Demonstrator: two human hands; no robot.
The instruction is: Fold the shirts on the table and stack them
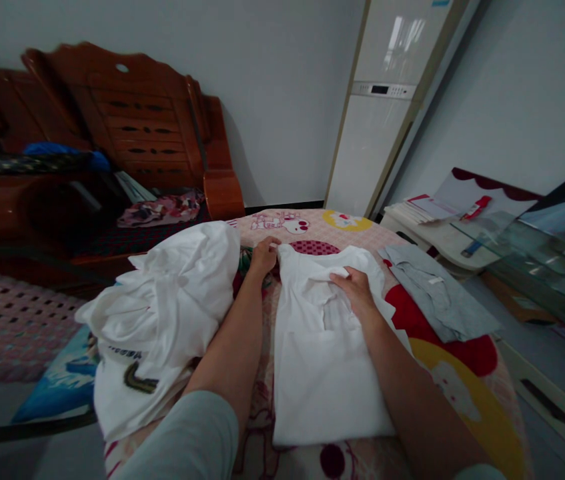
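A white garment (329,390) lies partly folded on the patterned round cover (307,220), its upper part loosely creased. My left hand (264,256) is closed on the garment's far left corner, with thumb and finger pinched together. Over the upper right part, my right hand (355,288) grips a raised fold of the same cloth. To the left of my left forearm sits a heap of white clothing (172,300) with dark print on it. A folded grey garment (435,290) lies flat at the right.
A carved wooden bench (137,120) with cloths on it stands at the back left. Behind the table is a tall white air conditioner (372,133). At the right are a white cabinet (442,233) with papers and a glass shelf (542,273). A pink woven seat (12,327) is at the left.
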